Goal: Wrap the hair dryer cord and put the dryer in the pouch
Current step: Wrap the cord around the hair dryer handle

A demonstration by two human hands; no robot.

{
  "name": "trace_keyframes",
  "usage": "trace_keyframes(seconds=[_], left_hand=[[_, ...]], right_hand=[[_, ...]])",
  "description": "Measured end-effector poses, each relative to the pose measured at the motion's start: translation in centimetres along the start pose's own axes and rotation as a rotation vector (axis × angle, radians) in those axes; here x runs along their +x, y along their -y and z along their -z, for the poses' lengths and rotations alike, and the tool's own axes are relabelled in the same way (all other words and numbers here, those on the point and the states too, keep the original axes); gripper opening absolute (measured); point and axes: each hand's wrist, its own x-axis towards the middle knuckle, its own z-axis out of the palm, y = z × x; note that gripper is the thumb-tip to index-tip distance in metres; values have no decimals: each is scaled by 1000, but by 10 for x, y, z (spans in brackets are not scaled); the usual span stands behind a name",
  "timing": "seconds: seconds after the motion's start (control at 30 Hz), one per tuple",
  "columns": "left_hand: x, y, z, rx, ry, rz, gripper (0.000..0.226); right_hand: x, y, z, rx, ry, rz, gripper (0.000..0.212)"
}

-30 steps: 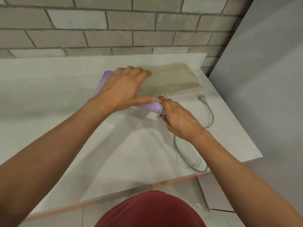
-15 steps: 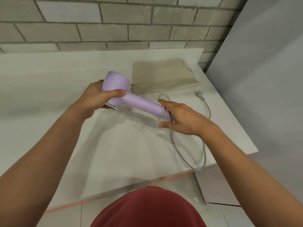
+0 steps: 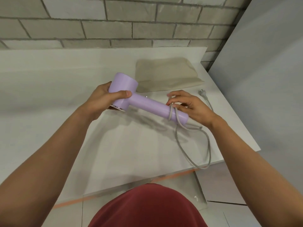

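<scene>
A lilac hair dryer (image 3: 144, 104) is held above the white table (image 3: 57, 82), its handle pointing right. My left hand (image 3: 105, 99) grips the dryer's round head. My right hand (image 3: 188, 107) is at the end of the handle and pinches the grey cord (image 3: 193, 145). Two turns of the cord lie around the handle's end. The remaining cord loops down over the table's front edge and runs back to the plug (image 3: 201, 92) lying on the table. The beige pouch (image 3: 167, 74) lies flat behind the dryer.
A grey brick wall (image 3: 114, 25) runs behind the table. A pale grey panel (image 3: 270, 71) stands close to the table's right edge. The table's front edge has an orange strip (image 3: 172, 176). My red shirt fills the bottom of the view.
The dryer has been lifted off the table. My left hand moved from the handle to the head. My right hand has laid turns of cord around the handle's end.
</scene>
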Motion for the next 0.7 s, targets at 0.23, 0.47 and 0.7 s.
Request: trace_keyframes(seconds=[0.23,0.47,0.7], left_hand=[[-3,7,12,-139,-47,3,67],[2,-3,14,-211,-220,-15,57],[13,5,7,-219,-430,12,50]], right_hand=[[8,7,-38,-191,9,-92,20],[9,9,-77,67,-104,-150,41],[6,29,-53,-134,150,-175,41]])
